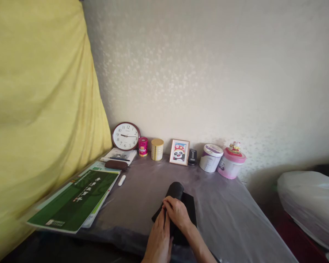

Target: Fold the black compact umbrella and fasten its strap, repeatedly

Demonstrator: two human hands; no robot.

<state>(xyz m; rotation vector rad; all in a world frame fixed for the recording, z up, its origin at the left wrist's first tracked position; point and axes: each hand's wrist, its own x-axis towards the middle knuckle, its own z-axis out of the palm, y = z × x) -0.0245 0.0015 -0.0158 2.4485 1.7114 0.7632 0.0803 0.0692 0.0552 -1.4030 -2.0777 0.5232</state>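
Note:
A black bundle [176,189] with a thick rounded far end lies near the front of the table. It looks rolled or folded, and its exact kind does not show. Flat black material [190,208] spreads out beneath it to the right. My left hand [160,228] presses along the bundle's left side with its fingers together. Over its top bends my right hand [177,212], closed on it, its fingertips meeting those of the left. Both hands cover the bundle's middle.
Green-covered books [71,201], a brown case [116,165] and a white stick-like item [122,180] lie left. Along the wall stand a clock [126,136], a pink can [143,147], a yellow-lidded tin [157,149], a framed panda picture [179,152] and two tubs [211,159].

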